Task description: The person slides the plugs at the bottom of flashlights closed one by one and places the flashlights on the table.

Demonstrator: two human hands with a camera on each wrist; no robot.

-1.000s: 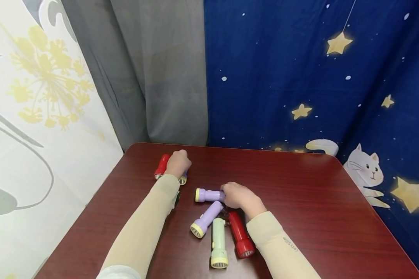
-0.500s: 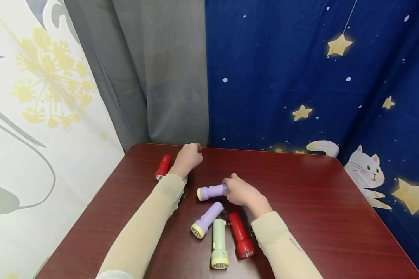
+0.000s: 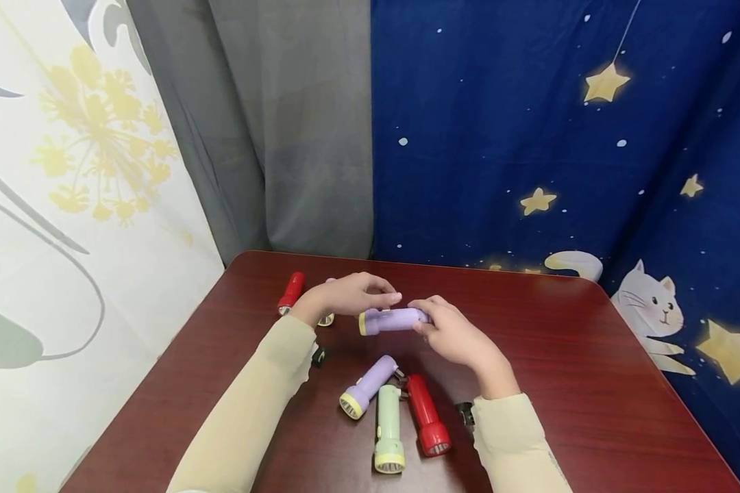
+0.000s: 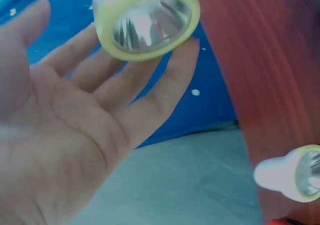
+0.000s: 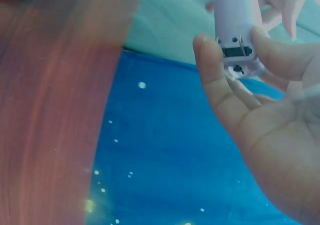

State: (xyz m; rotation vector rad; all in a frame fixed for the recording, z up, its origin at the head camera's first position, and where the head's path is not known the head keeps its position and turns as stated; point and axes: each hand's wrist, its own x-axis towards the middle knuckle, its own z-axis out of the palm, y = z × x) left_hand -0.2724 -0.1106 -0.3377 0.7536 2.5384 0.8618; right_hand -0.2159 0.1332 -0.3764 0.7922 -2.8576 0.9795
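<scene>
My right hand (image 3: 462, 337) holds a purple flashlight (image 3: 396, 320) by its tail end, above the table; its yellow-rimmed head points left. In the right wrist view, thumb and fingers pinch the flashlight's body (image 5: 236, 20) near a dark slot at its tail. My left hand (image 3: 356, 293) is spread at the head end, thumb apart. From the left wrist, its fingers (image 4: 172, 80) reach behind the flashlight's lens (image 4: 152, 25); whether they touch cannot be made out. Nearer me lie another purple flashlight (image 3: 368, 387), a green one (image 3: 388, 428) and a red one (image 3: 427, 414).
Far left on the reddish-brown table (image 3: 561, 356) lie a red flashlight (image 3: 292, 293) and a yellow-rimmed flashlight (image 3: 326, 320), the latter partly behind my left hand. Grey (image 3: 314, 137) and blue curtains (image 3: 469, 137) hang past the far edge.
My right hand has raised the purple flashlight and carried it away from me. The left hand has left the two far-left flashlights, moving right to the raised one while its fingers opened.
</scene>
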